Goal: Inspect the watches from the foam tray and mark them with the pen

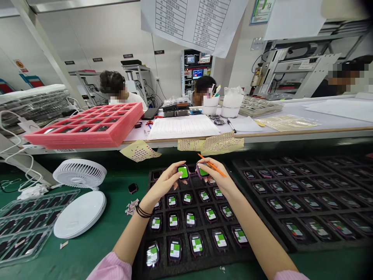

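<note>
Left hand (169,178) pinching square green-screened watch (183,172) | right hand (215,175) pinching purple-rimmed watch (202,171), slim orange stick (212,165) | crowded grip could slip

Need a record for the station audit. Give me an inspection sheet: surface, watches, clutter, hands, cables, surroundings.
Surface: green bench top, below a raised shelf.
Watches: lit units sit in the near black tray; more fill the right black tray.
Clutter: loose watch and small slips outside the tray; white fan alongside.
Hands: left hand holds a green-screened watch; right hand holds another, plus an orange stick.
Cables: white cables tangled at far left; connections unclear.
Surroundings: pink foam tray on the shelf; three people beyond.
</note>
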`<action>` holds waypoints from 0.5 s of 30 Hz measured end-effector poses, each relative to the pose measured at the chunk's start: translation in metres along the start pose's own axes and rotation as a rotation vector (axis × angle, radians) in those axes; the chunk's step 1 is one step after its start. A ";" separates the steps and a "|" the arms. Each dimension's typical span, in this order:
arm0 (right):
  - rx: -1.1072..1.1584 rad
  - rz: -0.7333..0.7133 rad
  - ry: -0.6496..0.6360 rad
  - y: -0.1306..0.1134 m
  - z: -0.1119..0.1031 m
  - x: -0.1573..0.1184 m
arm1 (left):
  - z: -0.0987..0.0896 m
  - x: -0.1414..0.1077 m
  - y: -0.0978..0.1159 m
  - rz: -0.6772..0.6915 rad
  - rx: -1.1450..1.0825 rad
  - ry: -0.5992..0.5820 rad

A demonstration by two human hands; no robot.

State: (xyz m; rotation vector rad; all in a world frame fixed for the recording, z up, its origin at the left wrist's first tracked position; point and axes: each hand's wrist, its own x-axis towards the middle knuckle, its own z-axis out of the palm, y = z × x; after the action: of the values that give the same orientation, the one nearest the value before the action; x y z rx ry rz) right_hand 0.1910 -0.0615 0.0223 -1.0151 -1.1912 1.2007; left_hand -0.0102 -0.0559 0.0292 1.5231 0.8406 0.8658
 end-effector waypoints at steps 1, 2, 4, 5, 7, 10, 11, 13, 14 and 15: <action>-0.002 -0.002 -0.014 0.000 -0.001 0.000 | 0.000 -0.001 0.001 0.001 -0.004 -0.006; -0.004 -0.005 -0.030 0.000 -0.001 0.001 | 0.000 -0.001 0.001 0.005 -0.009 -0.013; -0.006 -0.012 -0.067 0.001 -0.003 0.001 | -0.001 -0.002 0.001 0.017 -0.019 -0.022; -0.006 -0.015 -0.083 0.002 -0.003 0.002 | -0.001 -0.002 0.001 0.022 -0.021 -0.024; -0.007 -0.023 -0.109 0.003 -0.003 0.002 | -0.002 -0.001 0.001 0.027 -0.021 -0.018; -0.020 -0.025 -0.119 0.003 -0.003 0.002 | -0.003 0.000 0.000 0.024 -0.010 0.026; -0.032 -0.024 -0.117 0.003 -0.003 0.001 | -0.003 0.001 0.000 0.020 -0.006 0.043; -0.056 -0.022 -0.118 0.003 -0.003 0.000 | -0.003 0.002 0.000 0.009 -0.002 0.071; -0.065 -0.025 -0.126 0.004 -0.003 0.000 | -0.002 0.003 0.000 0.004 -0.001 0.083; -0.070 -0.030 -0.137 0.004 -0.003 0.000 | -0.001 0.003 0.001 -0.001 0.000 0.095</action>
State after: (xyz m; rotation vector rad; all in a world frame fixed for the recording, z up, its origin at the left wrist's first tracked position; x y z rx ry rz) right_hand 0.1934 -0.0612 0.0181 -0.9758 -1.3594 1.2284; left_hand -0.0098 -0.0525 0.0301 1.4908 0.9102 0.9438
